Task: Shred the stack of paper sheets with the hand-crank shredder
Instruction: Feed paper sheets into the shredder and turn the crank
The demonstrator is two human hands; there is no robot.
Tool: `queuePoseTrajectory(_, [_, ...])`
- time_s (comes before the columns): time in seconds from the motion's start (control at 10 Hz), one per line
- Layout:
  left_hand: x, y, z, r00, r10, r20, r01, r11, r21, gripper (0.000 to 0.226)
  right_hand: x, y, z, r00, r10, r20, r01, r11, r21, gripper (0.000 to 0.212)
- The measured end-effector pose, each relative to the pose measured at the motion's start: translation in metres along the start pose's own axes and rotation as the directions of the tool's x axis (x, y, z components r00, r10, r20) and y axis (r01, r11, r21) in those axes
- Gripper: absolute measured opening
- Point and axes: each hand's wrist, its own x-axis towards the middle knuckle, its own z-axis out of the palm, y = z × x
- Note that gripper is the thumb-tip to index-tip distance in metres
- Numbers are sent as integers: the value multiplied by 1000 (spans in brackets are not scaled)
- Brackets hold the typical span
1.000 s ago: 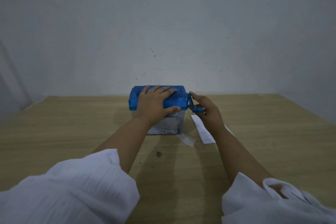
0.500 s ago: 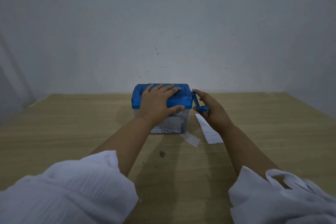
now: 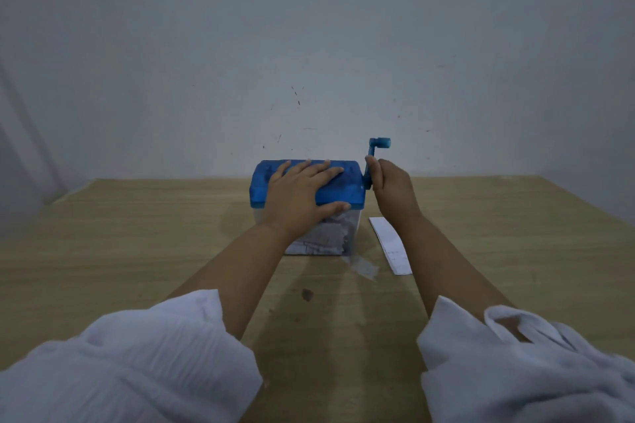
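Plain grey wall behind, wooden worktop (image 3: 137, 251) in front, and the hand-crank shredder (image 3: 348, 194) sits at the far middle. Its clear bin (image 3: 354, 230) holds shreds, and a leftover paper sheet (image 3: 391, 244) lies just right of it, handy for feeding next, I'd guess. Looks like the left hand (image 3: 299, 196) lies flat on the blue lid, fingers straight and spread, to pin the box down. The right hand (image 3: 391, 185) is against the upright crank (image 3: 372, 152), knob free above it, and I can't tell if it's pinching or just touching.
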Motion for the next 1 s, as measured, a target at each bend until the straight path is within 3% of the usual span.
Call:
queuePoseTrajectory(0.1, [0,-1,0,1000,6,-6,-6,1000,5,65,10,-8,0,971,197,135,-196,980,-21,54])
queuePoseTrajectory(0.2, [0,-1,0,1000,12,-5,-12,1000,0,65,18,-10,-1,877,418,237,-442,896,53,47])
queuePoseTrajectory(0.3, [-1,0,-1,1000,17,-1,-17,1000,12,65,18,-10,-3,827,497,263,-534,841,87,46])
queuePoseTrajectory(0.4, [-3,1,-2,999,38,-15,-37,998,44,65,13,-16,-1,871,472,137,-477,879,-2,52])
queuePoseTrajectory(0.5, [-7,5,-1,1000,27,-10,-27,997,79,67,11,-12,3,933,269,-240,-272,962,21,32])
queuePoseTrajectory(0.6, [-17,13,0,1000,19,-12,-18,999,40,62,20,-20,3,996,0,-84,-9,994,-105,24])
queuePoseTrajectory(0.7, [-33,22,3,993,54,-103,-56,998,-15,55,30,-23,-3,965,53,258,13,969,-246,37])
queuePoseTrajectory(0.8, [-41,20,3,996,71,-55,-72,997,-25,73,28,-23,-10,894,113,434,62,927,-370,43])
queuePoseTrajectory(0.9, [-43,17,-6,998,62,8,-63,994,88,79,21,-27,-14,910,136,391,15,933,-359,44])
queuePoseTrajectory(1.0, [-49,16,-16,999,26,32,-30,991,131,60,13,-34,-20,925,131,357,36,904,-426,45])
